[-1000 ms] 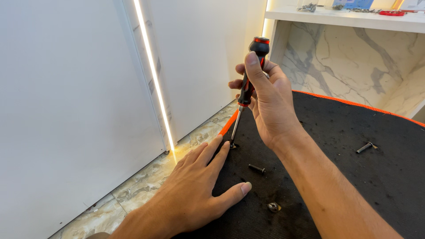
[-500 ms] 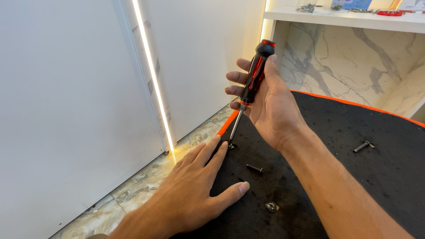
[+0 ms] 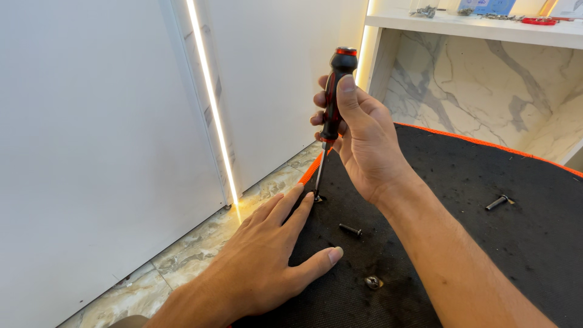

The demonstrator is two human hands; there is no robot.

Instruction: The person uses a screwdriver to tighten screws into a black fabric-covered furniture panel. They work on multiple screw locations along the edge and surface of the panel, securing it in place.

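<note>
My right hand (image 3: 364, 143) grips a black and red screwdriver (image 3: 333, 100) held nearly upright. Its tip rests on a small screw (image 3: 319, 198) at the edge of a black mat with orange trim (image 3: 486, 243). My left hand (image 3: 267, 255) lies flat on the mat's left edge, fingers spread, with the fingertips right beside that screw. A loose black screw (image 3: 350, 229) lies just right of my left hand. A small metal nut (image 3: 373, 282) sits near my left thumb.
Another bolt (image 3: 498, 202) lies farther right on the mat. A white panel with a lit strip (image 3: 212, 109) stands to the left over marble floor (image 3: 182, 255). A white shelf (image 3: 486, 27) with small parts runs along the top right.
My right hand has shifted its hold on the screwdriver handle, the thumb now lying along it. The left hand stays flat on the mat.
</note>
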